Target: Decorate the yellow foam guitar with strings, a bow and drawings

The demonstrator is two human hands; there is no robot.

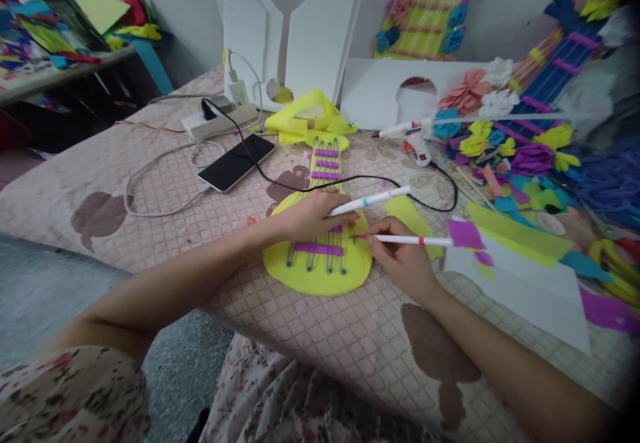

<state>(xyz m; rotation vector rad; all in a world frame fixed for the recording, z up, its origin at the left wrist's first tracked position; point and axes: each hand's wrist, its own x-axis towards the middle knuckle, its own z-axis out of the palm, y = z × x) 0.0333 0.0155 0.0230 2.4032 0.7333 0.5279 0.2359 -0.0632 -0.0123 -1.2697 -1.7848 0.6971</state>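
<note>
A yellow toy guitar point(320, 279) with purple strips and thin strings lies on the cloth-covered table. My left hand point(317, 215) rests across its body, closed around a white marker point(380, 199) with a teal band that points up to the right. At the guitar's right edge, my right hand point(403, 256) pinches a white marker point(413, 239) with a red band. Its coloured tip meets the yellow surface beside a small green and red mark point(354, 238). My left palm and fingers hide part of the guitar's middle.
A black cable crosses the guitar neck from the power strip point(217, 123) to the glue gun point(417, 144). A phone point(237, 163) lies left. Paper scraps, a white sheet point(520, 296) and a blue guitar point(555, 83) with paper flowers are at right.
</note>
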